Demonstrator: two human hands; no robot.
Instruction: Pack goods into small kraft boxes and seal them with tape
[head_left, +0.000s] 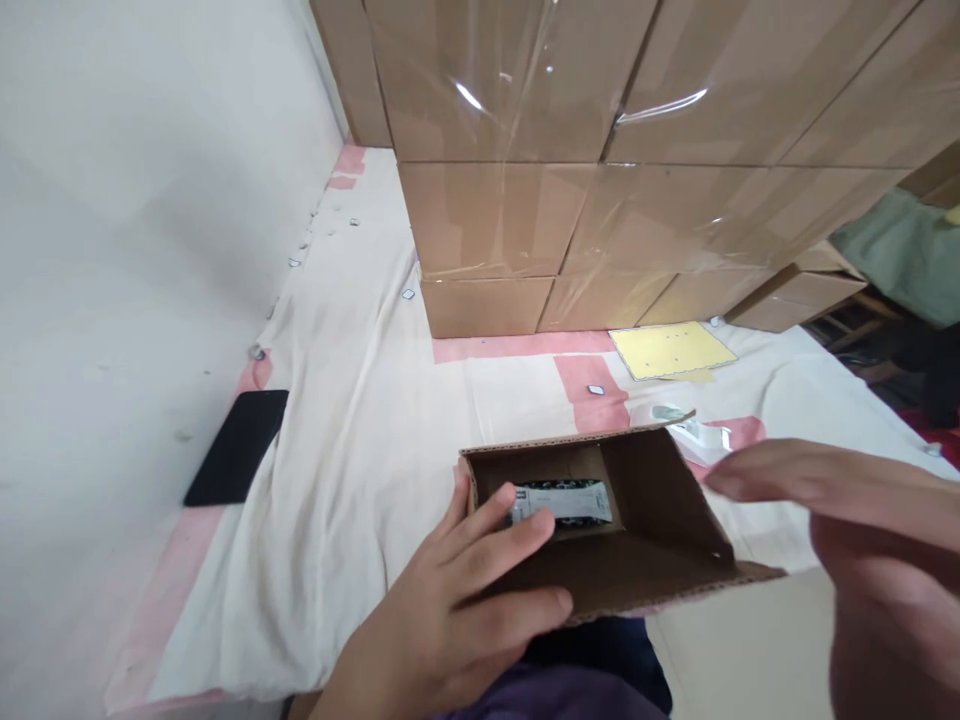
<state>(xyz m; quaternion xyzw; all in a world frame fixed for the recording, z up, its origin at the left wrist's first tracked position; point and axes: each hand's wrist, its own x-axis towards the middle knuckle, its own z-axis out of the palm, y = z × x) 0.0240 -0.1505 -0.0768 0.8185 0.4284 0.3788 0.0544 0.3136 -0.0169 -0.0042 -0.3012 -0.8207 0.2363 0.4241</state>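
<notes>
An open cardboard box (667,500) is tilted toward me near the table's front edge, so its inside shows. Inside lies a small black-and-white packet (570,502), whose left end is partly covered by fingers. My left hand (472,590) grips the left end of the box, with fingertips reaching over its opening. Beside the box's right edge is my right hand (855,510), slightly blurred. Its fingers are stretched out, and nothing shows in them. Just behind the box is a white tape dispenser (697,440), partly hidden by a raised box edge.
A wall of stacked cardboard boxes (510,220) wrapped in clear film stands at the back. Yellow sheets (671,350) lie before it on the cloth-covered table (360,430). A black phone (238,447) lies at left near the white wall (150,200). Another box (795,295) stands back right.
</notes>
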